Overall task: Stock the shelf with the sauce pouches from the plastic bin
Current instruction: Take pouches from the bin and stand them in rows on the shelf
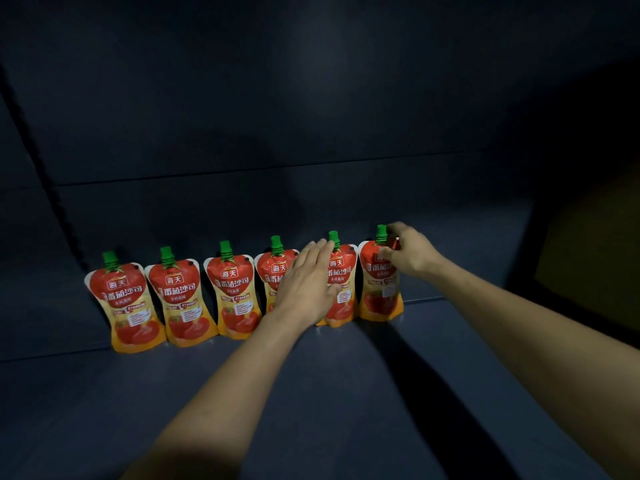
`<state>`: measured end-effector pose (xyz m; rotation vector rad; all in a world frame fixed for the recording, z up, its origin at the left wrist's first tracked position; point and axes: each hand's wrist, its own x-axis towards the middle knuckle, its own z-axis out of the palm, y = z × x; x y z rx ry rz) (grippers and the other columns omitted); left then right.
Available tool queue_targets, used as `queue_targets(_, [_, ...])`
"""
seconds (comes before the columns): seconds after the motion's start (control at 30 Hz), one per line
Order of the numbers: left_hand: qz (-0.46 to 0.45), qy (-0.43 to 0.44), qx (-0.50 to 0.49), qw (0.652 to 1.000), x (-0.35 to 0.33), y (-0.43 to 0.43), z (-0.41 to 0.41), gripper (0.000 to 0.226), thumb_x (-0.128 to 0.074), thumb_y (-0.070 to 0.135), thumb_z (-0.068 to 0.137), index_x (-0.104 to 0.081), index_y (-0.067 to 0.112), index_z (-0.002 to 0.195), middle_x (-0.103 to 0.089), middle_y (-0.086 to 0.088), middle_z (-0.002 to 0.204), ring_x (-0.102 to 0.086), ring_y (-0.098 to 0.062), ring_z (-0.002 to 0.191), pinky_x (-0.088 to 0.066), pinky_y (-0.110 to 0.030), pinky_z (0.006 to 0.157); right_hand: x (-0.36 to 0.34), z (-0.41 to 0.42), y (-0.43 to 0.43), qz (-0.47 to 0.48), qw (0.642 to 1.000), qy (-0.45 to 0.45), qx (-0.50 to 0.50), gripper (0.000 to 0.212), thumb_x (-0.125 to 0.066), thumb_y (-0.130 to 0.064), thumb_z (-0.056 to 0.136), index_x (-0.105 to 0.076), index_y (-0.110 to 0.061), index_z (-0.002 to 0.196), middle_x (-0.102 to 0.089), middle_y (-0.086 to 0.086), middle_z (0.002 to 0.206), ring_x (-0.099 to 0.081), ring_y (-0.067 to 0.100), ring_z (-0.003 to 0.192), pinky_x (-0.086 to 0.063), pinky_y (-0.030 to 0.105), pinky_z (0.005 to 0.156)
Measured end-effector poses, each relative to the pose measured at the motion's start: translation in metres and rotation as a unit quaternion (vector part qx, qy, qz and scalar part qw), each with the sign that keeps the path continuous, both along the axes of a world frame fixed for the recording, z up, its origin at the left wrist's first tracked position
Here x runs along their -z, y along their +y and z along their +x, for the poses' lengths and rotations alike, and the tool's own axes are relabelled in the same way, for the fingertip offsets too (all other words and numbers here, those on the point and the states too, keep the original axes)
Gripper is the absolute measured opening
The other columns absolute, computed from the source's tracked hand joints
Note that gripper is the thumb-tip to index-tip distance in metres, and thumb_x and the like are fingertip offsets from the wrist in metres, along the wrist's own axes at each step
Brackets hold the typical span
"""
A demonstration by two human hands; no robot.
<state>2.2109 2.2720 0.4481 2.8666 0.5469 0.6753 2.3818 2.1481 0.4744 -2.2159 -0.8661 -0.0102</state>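
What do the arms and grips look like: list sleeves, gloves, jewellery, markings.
Left grip and right grip are bare hands: no gloves, no rings seen. Left forearm and right forearm are bare too, no sleeve, watch or band in view. The light is dim, so small marks may be missed.

The brand 海天 is read in a small boxed logo near the top of the first pouch (126, 303), second pouch (180, 299), third pouch (233, 292), fourth pouch (273, 271) and fifth pouch (341, 282). Beneath it, 番茄沙司 is printed in large white characters; on the fourth pouch and the sixth pouch (377, 289) it is partly covered. The smaller print below cannot be read.
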Motion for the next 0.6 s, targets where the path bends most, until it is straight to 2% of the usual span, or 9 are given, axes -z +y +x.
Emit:
queue_targets(0.07, [0.02, 0.001, 0.001, 1.0, 0.001, -0.002, -0.005, 0.081, -0.056, 0.032, 0.096, -0.003, 0.022, 0.156, -0.004, 0.004, 0.165, 0.001, -0.013, 0.152, -0.005, -0.033, 0.122, 0.006, -0.01, -0.009, -0.007, 0.999, -0.035, 0.037, 0.064, -0.062, -0.027, 0.091, -0.031, -0.019, 0.146, -0.038, 0.011, 0.145, -0.033, 0.031, 0.135, -0.038, 0.048, 0.108])
queue_targets(0.13, [0.027, -0.004, 0.01, 1.0, 0.005, -0.008, -0.013, 0.08, -0.055, 0.034, 0.096, -0.004, 0.023, 0.156, -0.005, 0.004, 0.165, 0.001, -0.013, 0.152, -0.005, -0.035, 0.124, 0.015, -0.028, -0.022, -0.003, 0.998, -0.042, 0.053, 0.065, -0.06, -0.026, 0.092, -0.028, -0.02, 0.147, -0.032, 0.01, 0.149, -0.025, 0.029, 0.138, -0.033, 0.047, 0.108])
queue_targets(0.3, [0.002, -0.013, 0.065, 0.998, 0.03, -0.04, -0.047, 0.074, -0.051, 0.042, 0.097, -0.01, 0.023, 0.156, -0.014, 0.006, 0.163, -0.007, -0.014, 0.151, -0.009, -0.039, 0.123, 0.058, -0.095, -0.068, -0.019, 0.996, -0.072, 0.053, 0.057, -0.056, -0.033, 0.092, -0.036, -0.024, 0.145, -0.028, 0.006, 0.153, -0.027, 0.027, 0.139, -0.034, 0.046, 0.109])
queue_targets(0.47, [-0.055, -0.014, 0.15, 0.987, 0.063, -0.097, -0.085, 0.066, -0.044, 0.05, 0.097, -0.021, 0.024, 0.154, -0.034, 0.007, 0.156, -0.029, -0.014, 0.143, -0.019, -0.035, 0.12, 0.109, -0.179, -0.138, -0.001, 0.99, -0.087, 0.113, 0.051, -0.051, -0.034, 0.095, -0.036, -0.027, 0.144, -0.042, -0.003, 0.143, -0.045, 0.021, 0.128, -0.042, 0.038, 0.098])
queue_targets(0.6, [-0.113, -0.033, 0.233, 0.965, 0.089, -0.16, -0.115, 0.056, -0.053, 0.044, 0.096, -0.035, 0.03, 0.147, -0.053, 0.014, 0.138, -0.047, -0.009, 0.128, -0.033, -0.029, 0.109, 0.145, -0.242, -0.204, 0.022, 0.974, -0.124, 0.19, 0.043, -0.055, -0.028, 0.094, -0.046, -0.025, 0.136, -0.06, -0.005, 0.122, -0.056, 0.019, 0.108, -0.044, 0.032, 0.084])
